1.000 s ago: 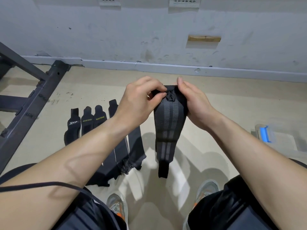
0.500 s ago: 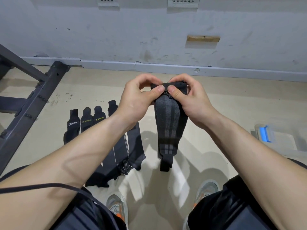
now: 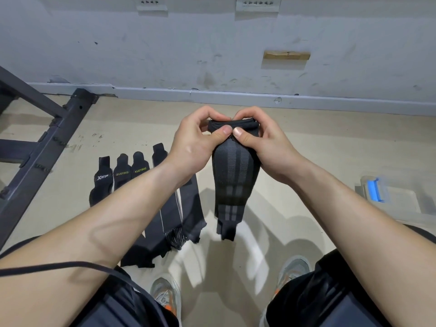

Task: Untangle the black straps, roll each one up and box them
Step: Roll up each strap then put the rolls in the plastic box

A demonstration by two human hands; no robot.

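Observation:
A black strap with grey stripes hangs in the air in front of me. Its top end is folded over into a small roll. My left hand and my right hand both pinch that rolled top, thumbs pressed side by side on it. The loose tail dangles down toward the floor. Several more black straps lie flat side by side on the floor to the left, partly hidden by my left forearm; some show printed logos. A clear plastic box with a blue latch sits on the floor at the right.
A dark metal frame slants across the floor at the left. A grey wall with a skirting board runs across the back. My two shoes and dark shorts fill the bottom. A thin black cord crosses my left arm.
Both hands have curled tighter over the strap's top, rolling more of it up. The hanging tail has become shorter and risen a little.

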